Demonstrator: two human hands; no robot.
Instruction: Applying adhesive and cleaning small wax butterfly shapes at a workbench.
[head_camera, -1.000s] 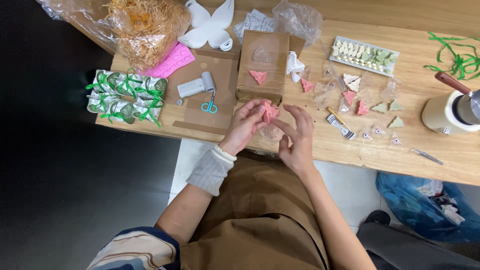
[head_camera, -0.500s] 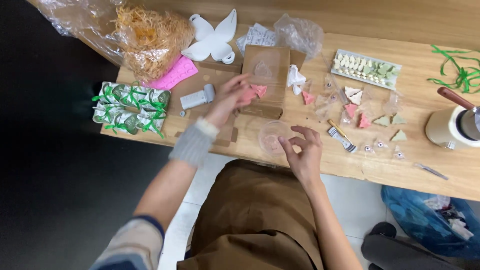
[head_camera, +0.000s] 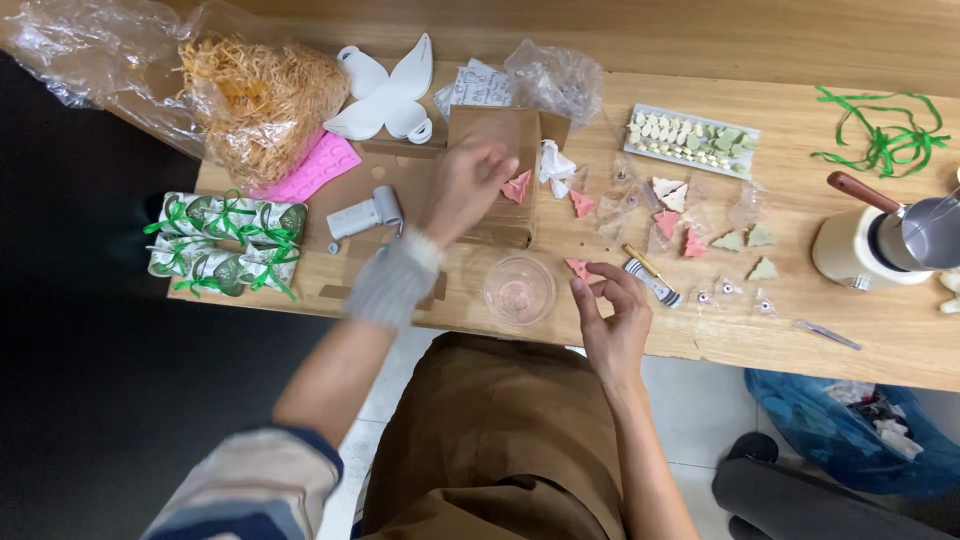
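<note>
**Pink tree-shaped pieces, one at each hand**

Pink tree-shaped piece (head_camera: 517, 187) sits on the brown cardboard box (head_camera: 497, 160) at the back of the wooden table (head_camera: 860, 330), right at the fingertips of the left hand (head_camera: 468, 185); the blur hides whether those fingers pinch it. The right hand (head_camera: 612, 315) hovers at the near edge, fingers loosely apart, thumb and forefinger touching a second pink piece (head_camera: 578, 268). A clear round cup (head_camera: 519, 290) stands between the two hands. Green-ribboned packets (head_camera: 225, 245) lie well to the left.
</note>
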